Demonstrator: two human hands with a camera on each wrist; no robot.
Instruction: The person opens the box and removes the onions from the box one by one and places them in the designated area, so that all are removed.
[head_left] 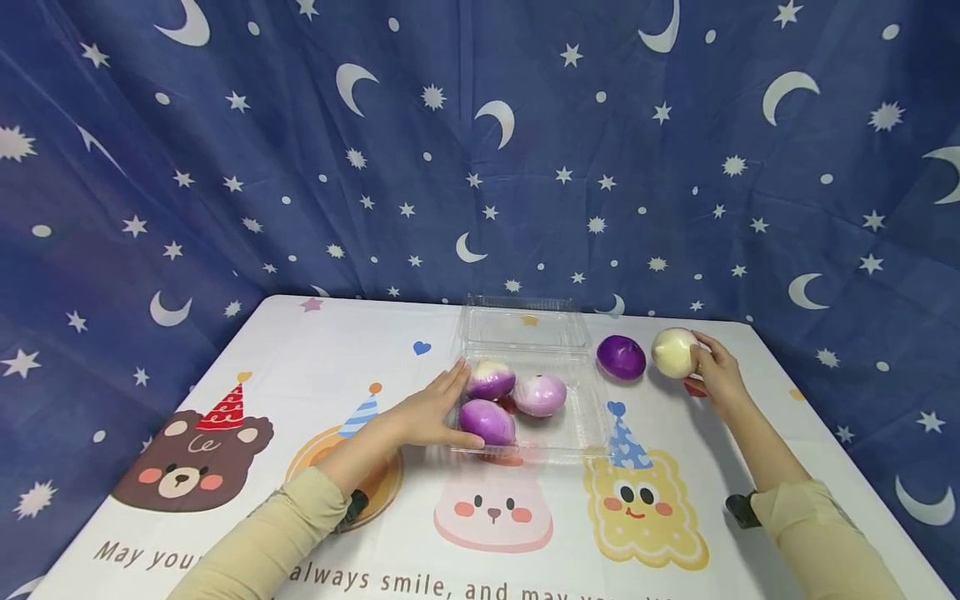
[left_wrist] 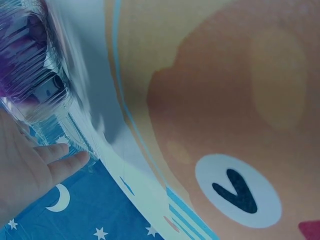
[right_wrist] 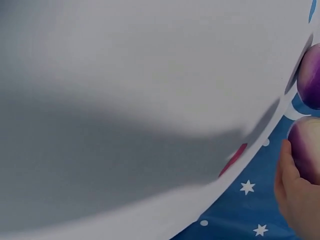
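Observation:
A clear plastic clamshell box [head_left: 588,421] lies with its lid [head_left: 510,329] folded back. Inside are a white-topped purple turnip [head_left: 492,381], a pale pinkish one [head_left: 540,396] and a purple one [head_left: 487,422]. My left hand [head_left: 431,412] rests along the box's left side with its fingers spread; in the left wrist view two fingertips [left_wrist: 75,165] reach past the box wall. My right hand [head_left: 718,371] grips a cream-and-purple turnip [head_left: 672,352] from its right side, fingers partly hidden behind it. Just left of that, a dark purple turnip [head_left: 622,358] sits on the table.
A white tablecloth [head_left: 420,533] printed with cartoon figures and lettering covers the table. Behind the far edge hangs a dark blue curtain [head_left: 420,125] with moons and stars. A dark wrist device [head_left: 742,510] sits at my right sleeve.

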